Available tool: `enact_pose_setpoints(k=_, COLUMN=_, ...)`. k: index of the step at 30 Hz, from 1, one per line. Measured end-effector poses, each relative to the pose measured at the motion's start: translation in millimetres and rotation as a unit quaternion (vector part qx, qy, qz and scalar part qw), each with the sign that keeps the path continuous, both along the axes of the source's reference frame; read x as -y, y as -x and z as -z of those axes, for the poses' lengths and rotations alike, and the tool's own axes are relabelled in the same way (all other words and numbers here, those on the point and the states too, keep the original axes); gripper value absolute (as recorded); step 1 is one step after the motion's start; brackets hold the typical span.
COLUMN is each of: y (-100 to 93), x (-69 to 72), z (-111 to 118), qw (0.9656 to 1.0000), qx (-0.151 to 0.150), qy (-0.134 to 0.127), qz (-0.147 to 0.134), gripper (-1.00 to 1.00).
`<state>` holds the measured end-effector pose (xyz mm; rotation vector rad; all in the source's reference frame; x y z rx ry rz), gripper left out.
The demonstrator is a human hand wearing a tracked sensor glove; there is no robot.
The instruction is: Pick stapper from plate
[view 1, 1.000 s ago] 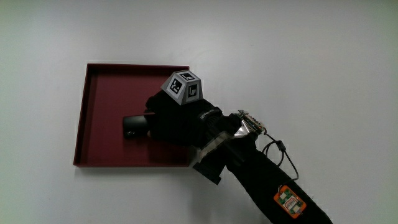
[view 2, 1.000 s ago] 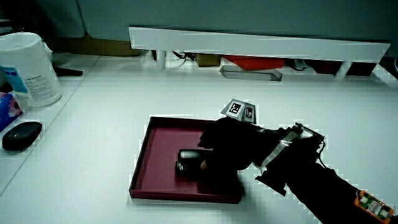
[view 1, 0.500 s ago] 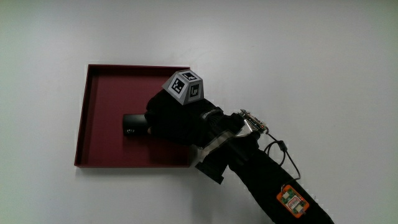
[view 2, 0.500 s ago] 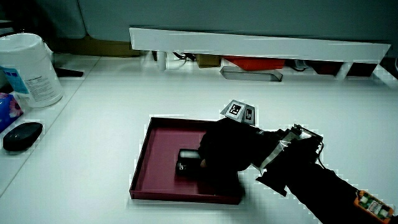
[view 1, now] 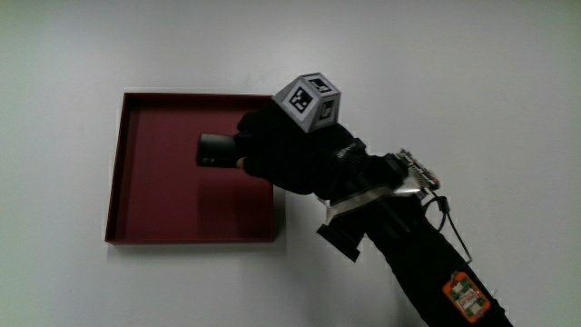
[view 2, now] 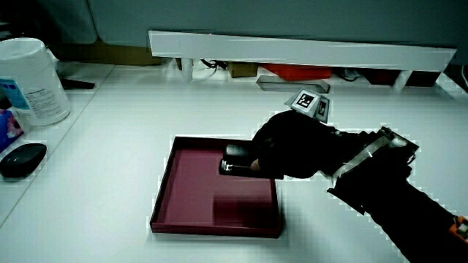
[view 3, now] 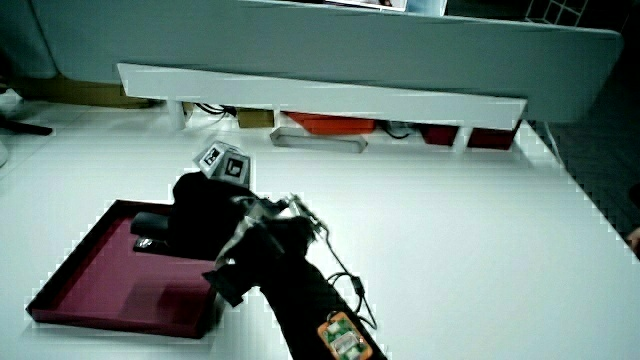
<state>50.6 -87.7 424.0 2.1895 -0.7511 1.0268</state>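
- The gloved hand (view 1: 286, 154) gripped the black stapler (view 1: 218, 150), fingers curled round one end, above the dark red plate (view 1: 145, 213).
- In a side view, the stapler (view 2: 235, 158) was held clear of the plate's floor, its shadow beneath it.
- The plate (view 3: 70, 290) sat on the white table (view 1: 436, 82).
- A white canister (view 2: 31, 80) and a black mouse (view 2: 22, 158) stood near the table's edge.

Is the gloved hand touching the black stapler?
Touching. In a side view the hand has its fingers wrapped around one end of the stapler, with no gap, above the red tray.
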Motion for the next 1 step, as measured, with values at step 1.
enact_pose_setpoints(k=1, y=-5.2, x=-1.0, z=4.2, qw=0.9998, qx=-0.017, qy=0.007, qz=-0.008, gripper=1.00)
